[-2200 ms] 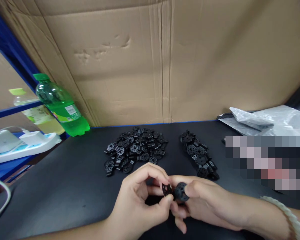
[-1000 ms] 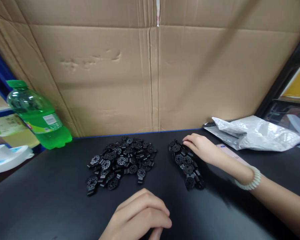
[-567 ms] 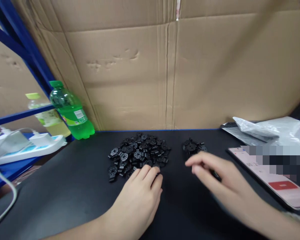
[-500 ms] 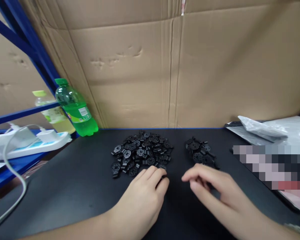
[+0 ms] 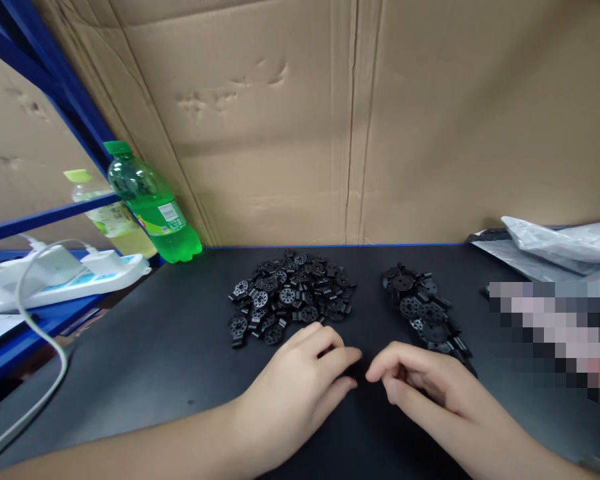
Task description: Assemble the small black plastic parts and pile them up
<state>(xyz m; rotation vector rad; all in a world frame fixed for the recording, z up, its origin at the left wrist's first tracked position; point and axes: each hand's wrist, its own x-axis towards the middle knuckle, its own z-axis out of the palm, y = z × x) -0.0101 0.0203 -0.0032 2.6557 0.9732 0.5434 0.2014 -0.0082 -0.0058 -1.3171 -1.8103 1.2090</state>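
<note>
My left hand (image 5: 300, 380) rests on the black table (image 5: 145, 373) just in front of a big heap of small black perforated discs and clips (image 5: 293, 297). Its fingers are pinched together, and whatever is under the tips is hidden. My right hand (image 5: 423, 390) lies close beside it, fingertips nearly touching the left hand's, fingers curled under so I cannot see what they hold. A smaller row of black disc parts (image 5: 425, 313) lies just beyond the right hand.
A cardboard wall (image 5: 330, 133) backs the table. At the far left, a green bottle (image 5: 150, 203) leans against a blue shelf frame (image 5: 40, 220). A white power strip (image 5: 65, 277) with a cable lies on the shelf. Plastic bags (image 5: 565, 247) lie at the right.
My right hand has come back from the smaller row of parts. My left hand reached to the edge of the big heap and drew back. Both hands now meet near the table's front.
</note>
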